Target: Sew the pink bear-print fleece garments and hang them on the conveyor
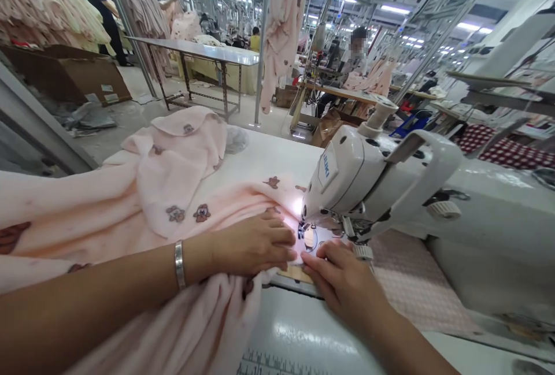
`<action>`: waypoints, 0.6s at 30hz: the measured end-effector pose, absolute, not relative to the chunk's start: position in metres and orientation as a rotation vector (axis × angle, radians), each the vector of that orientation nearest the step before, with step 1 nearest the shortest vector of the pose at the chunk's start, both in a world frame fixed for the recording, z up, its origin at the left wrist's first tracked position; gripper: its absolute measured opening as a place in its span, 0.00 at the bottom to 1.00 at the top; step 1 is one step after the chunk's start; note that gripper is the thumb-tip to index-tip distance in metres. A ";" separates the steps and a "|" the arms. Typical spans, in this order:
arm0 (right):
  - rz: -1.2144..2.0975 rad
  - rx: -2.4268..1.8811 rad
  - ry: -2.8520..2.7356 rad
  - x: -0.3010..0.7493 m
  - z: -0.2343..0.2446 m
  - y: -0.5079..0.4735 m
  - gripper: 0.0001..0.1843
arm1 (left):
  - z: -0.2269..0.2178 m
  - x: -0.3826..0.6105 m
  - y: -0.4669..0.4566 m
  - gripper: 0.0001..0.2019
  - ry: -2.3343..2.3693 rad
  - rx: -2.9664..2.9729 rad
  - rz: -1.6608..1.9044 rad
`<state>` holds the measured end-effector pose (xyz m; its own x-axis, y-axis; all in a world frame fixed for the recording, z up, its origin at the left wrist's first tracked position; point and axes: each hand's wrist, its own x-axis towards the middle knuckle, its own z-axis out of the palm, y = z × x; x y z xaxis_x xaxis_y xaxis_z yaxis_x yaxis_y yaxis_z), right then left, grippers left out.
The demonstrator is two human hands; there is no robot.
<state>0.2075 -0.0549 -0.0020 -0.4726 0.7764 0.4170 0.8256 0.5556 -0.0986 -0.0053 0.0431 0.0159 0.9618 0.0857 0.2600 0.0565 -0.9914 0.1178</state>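
Pale pink fleece fabric (173, 190) printed with small brown and grey animal faces spreads over the left of the sewing table and hangs over its front edge. My left hand (262, 242), a silver bangle (179, 264) on its wrist, presses on the fabric with bent fingers, just left of the needle area. My right hand (342, 274) is at the fabric's edge in front of the presser foot (302, 230), fingertips close together and almost meeting the left ones. A white sewing machine (347, 173) stands over this spot, its lamp lit. The exact grip under the fingers is hidden.
Pink checked cloth (416, 282) lies beneath the machine arm. A ruler strip (277, 363) runs along the near table edge. Beyond are a metal-legged table (203, 48), a cardboard box (73, 71), hanging pink garments (284, 22) and a seated person (355, 57).
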 end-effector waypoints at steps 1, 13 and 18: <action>-0.160 -1.303 -2.379 0.208 -0.002 -0.056 0.10 | 0.016 -0.005 0.044 0.11 0.106 2.994 0.392; -0.135 -1.311 -2.368 0.207 -0.002 -0.055 0.11 | 0.016 -0.003 0.063 0.10 0.026 2.856 0.430; -0.117 -1.314 -2.366 0.207 -0.003 -0.055 0.11 | 0.012 0.000 0.074 0.10 0.007 2.792 0.525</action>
<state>0.2074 -0.0547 -0.0027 -0.4592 0.7902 0.4060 0.8263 0.5477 -0.1313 -0.0003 0.0738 0.0123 0.9331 0.0596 0.3546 -0.0499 -0.9551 0.2921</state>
